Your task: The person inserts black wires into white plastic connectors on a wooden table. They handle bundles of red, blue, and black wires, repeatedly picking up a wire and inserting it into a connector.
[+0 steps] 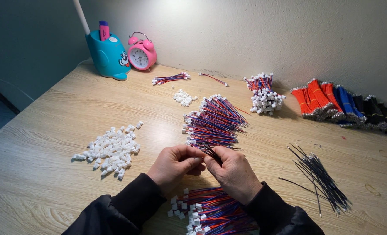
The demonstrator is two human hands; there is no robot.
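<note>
While the left hand point(174, 162) and right hand point(233, 171) meet near the table's point(49, 143) front edge, both pinch closed on thin black wires point(211, 152), beside a red-and-blue wire pile point(215, 122).

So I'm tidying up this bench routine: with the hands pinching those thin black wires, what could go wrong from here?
1. The left hand and right hand work right against the red-and-blue wire pile; a sleeve could drag those wires out of order.
2. The loose black wires lie fanned out near the right elbow and might get swept toward the table edge.
3. The white connectors sit heaped loose and may scatter if bumped.
</note>
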